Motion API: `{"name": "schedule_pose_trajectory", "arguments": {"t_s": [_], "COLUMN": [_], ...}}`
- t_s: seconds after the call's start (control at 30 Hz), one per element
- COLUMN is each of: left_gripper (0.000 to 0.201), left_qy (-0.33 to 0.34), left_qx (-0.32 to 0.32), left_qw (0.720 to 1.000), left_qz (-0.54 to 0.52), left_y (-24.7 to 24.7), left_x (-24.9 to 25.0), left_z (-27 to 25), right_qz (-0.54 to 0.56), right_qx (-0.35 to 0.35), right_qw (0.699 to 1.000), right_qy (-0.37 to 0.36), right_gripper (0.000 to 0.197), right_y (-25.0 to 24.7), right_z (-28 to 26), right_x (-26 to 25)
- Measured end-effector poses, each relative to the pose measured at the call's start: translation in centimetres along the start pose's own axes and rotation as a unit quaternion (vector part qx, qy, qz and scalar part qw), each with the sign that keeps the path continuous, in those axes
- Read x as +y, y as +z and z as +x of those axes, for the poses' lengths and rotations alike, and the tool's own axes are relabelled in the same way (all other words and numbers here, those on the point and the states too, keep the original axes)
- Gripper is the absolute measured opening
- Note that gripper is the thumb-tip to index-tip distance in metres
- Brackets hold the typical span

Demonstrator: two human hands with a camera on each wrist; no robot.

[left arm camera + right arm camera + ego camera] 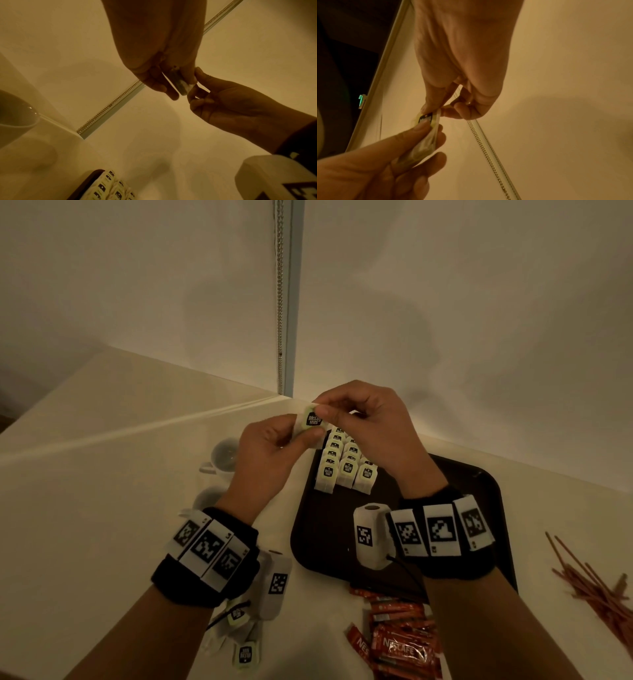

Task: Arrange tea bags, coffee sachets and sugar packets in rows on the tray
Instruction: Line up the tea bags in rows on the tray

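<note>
Both hands were raised above the far end of the tray, sharing one tea bag between them. The left hand had its thumb and fingers curled round the lower part of the bag, pinching it flat, while the right hand pinched the upper edge between thumb and forefinger. In the right wrist view the bag stood almost edge-on, with its printed tag facing the left thumb and the right fingertips closed on the top corner. It seemed to be held this way so the tag could be straightened or tucked before the bag went down – a two-handed tidy-up, not a carry.

The bag sat between the two grips, not deep in either palm; most of its printed face showed above the left fingers. Neither hand was slack, and neither held anything else that could be seen.

Directly below lay the rows of tea bags already on the tray, three columns overlapping like tiles, labels up. The near part of the tray was bare and dark. Off the tray, a loose pile of tea bags lay under the left wrist, the red coffee sachets were heaped by the near edge, and thin sugar sticks were scattered to the right. Two cups stood to the left – clear of the work.

By this showing, the tea was well along; coffee and sugar had not been started.
</note>
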State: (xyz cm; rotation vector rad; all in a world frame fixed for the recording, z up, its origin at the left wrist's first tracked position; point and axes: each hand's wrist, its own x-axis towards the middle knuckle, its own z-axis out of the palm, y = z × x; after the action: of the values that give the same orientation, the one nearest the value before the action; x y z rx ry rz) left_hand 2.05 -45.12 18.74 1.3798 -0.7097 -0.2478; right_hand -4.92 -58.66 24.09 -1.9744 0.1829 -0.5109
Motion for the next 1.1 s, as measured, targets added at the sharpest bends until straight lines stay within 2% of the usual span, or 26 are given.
{"name": "schedule_pose_trajectory", "arguments": {"t_s": [0.13, 0.2, 0.33, 0.43, 0.53, 0.63, 0.7, 0.73, 0.8, 0.93, 1.1], "left_gripper": [0.018, 0.023, 0.041, 0.026, 0.028, 0.023, 0.021, 0.026, 0.031, 0.021, 0.036], "left_qy": [-0.003, -0.038, -0.127, -0.157, -0.212, -0.260, -0.293, -0.308, -0.339, -0.399, -0.410], "left_qx": [-0.004, -0.029, -0.098, -0.135, -0.166, -0.148, -0.126, -0.118, -0.106, -0.081, -0.066], "left_qw": [1.000, 0.999, 0.983, 0.970, 0.951, 0.938, 0.931, 0.926, 0.912, 0.885, 0.875], "left_qz": [0.019, 0.017, 0.091, 0.123, 0.154, 0.173, 0.179, 0.184, 0.203, 0.226, 0.248], "left_y": [0.5, 0.5, -1.1, -4.0, -7.3, -10.3, -12.0, -12.7, -14.2, -16.1, -17.8], "left_x": [-0.6, -1.1, -2.3, -2.9, -3.0, -3.0, -3.2, -3.3, -3.6, -4.0, -4.4], "left_z": [-0.4, -0.6, -2.0, -4.7, -8.1, -11.5, -13.7, -14.7, -16.6, -19.5, -21.4], "right_qz": [0.047, 0.046, -0.003, -0.111, -0.199, -0.210, -0.201, -0.195, -0.197, -0.216, -0.235], "right_qx": [0.000, -0.003, 0.006, -0.020, -0.088, -0.130, -0.123, -0.111, -0.077, -0.034, -0.025], "right_qw": [0.999, 0.999, 0.999, 0.987, 0.953, 0.931, 0.927, 0.928, 0.930, 0.932, 0.929], "right_qy": [0.010, 0.015, 0.039, 0.112, 0.208, 0.270, 0.292, 0.299, 0.301, 0.288, 0.285], "right_gripper": [0.009, 0.010, 0.014, 0.015, 0.015, 0.013, 0.011, 0.010, 0.008, 0.008, 0.007], "right_y": [-0.3, -0.4, -1.1, -1.6, -1.6, -1.1, -0.7, -0.6, -0.5, -0.2, 0.4], "right_z": [-0.2, -0.4, -1.3, -2.6, -4.1, -5.2, -5.4, -5.4, -5.0, -3.9, -2.7], "right_x": [0.2, 0.6, 3.2, 7.0, 11.2, 14.1, 15.3, 15.8, 16.5, 17.3, 18.4]}}
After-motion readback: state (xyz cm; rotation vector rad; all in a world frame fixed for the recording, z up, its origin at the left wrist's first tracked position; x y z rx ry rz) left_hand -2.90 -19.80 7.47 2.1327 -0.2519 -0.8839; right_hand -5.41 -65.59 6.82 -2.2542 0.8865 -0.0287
